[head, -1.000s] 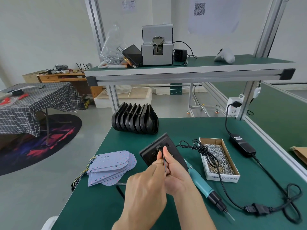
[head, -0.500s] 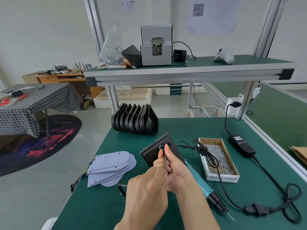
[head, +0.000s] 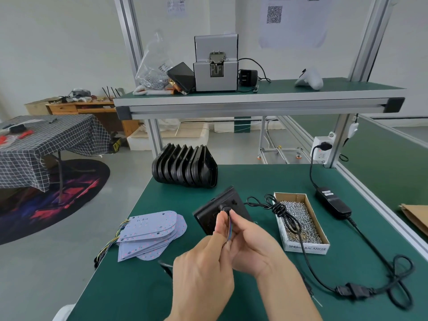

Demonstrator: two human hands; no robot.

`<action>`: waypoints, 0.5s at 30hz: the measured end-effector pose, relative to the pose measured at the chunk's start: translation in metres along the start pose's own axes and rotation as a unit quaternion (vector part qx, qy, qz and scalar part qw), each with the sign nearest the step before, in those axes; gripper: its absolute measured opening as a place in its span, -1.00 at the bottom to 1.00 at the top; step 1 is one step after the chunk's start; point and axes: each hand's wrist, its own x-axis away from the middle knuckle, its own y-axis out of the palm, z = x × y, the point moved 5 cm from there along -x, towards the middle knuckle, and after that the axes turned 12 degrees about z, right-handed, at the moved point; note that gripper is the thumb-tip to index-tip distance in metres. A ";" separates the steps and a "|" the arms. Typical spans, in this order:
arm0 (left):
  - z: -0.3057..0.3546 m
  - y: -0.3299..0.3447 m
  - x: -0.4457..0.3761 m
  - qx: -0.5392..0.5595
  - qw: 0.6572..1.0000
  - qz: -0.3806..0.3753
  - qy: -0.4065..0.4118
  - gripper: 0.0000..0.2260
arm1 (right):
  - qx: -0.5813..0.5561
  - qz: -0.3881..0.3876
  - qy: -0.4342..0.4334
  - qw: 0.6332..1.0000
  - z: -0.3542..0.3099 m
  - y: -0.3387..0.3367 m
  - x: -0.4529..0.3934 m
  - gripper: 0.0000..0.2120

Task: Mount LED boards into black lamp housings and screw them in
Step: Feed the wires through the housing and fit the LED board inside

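We are at the wiring step that comes before any screwing: one black lamp housing (head: 222, 208) is tipped up on the green bench (head: 266, 179) in front of us, and both hands meet at the round hole in its back. Our left hand (head: 203, 269) and right hand (head: 251, 247) have their fingertips closed together on a thin bundle of coloured wires (head: 229, 230), which runs up to that hole; whether the wire ends have entered it we cannot tell, as the fingers cover them. The board these wires belong to is hidden behind our hands. To the left lies the stack of LED boards (head: 151, 232) with wire tails trailing off the bench edge, and at the far side stands the row of spare housings (head: 185, 169). The box of screws (head: 301, 218) sits just right of the housing, a black cable draped across it. Next, we judge, the wires must be drawn fully through, the board seated in the housing, and only then screws and driver taken up.
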 end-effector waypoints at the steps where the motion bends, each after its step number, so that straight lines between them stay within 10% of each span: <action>1: 0.001 0.000 0.001 0.006 1.000 0.005 0.009 -0.93 | 0.001 0.000 0.004 1.000 0.001 0.002 0.002 -0.78; 15: -0.001 -0.002 0.010 0.020 0.996 0.037 0.084 -0.92 | -0.057 -0.011 0.046 0.997 0.009 -0.001 -0.002 -0.81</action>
